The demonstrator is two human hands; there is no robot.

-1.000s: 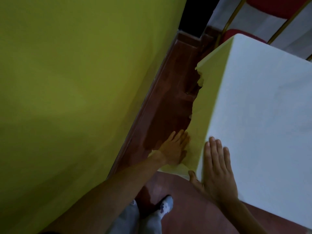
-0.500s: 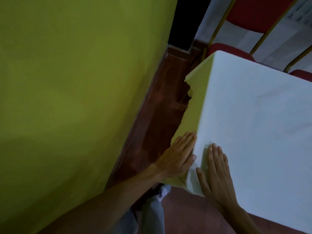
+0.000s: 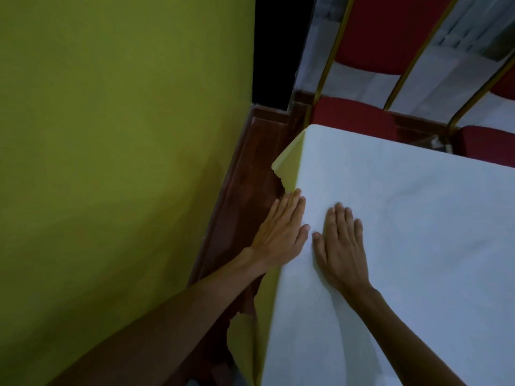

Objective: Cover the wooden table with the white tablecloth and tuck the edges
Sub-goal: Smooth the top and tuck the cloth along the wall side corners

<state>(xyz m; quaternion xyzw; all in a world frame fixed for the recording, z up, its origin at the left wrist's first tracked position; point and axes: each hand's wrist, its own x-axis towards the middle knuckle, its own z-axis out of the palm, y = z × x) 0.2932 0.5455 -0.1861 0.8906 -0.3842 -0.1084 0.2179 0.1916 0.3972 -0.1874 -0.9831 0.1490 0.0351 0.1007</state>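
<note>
The white tablecloth (image 3: 412,246) lies flat over the whole table top, so the wooden table beneath is hidden. Its left overhang (image 3: 287,162) hangs down the table's side and looks yellowish in the wall's light. My left hand (image 3: 281,232) presses flat with straight fingers against that overhang at the table's left edge. My right hand (image 3: 341,243) lies flat, palm down, on the cloth on top, just inside the same edge. The two hands sit side by side, thumbs nearly touching.
A yellow-green wall (image 3: 117,162) stands close on the left, leaving a narrow strip of dark red floor (image 3: 250,176) between it and the table. Red chairs with gold frames (image 3: 362,118) stand at the table's far side.
Both hands have slid forward along the table's left edge, away from the near corner. The view has moved forward with them, so more of the chairs shows.
</note>
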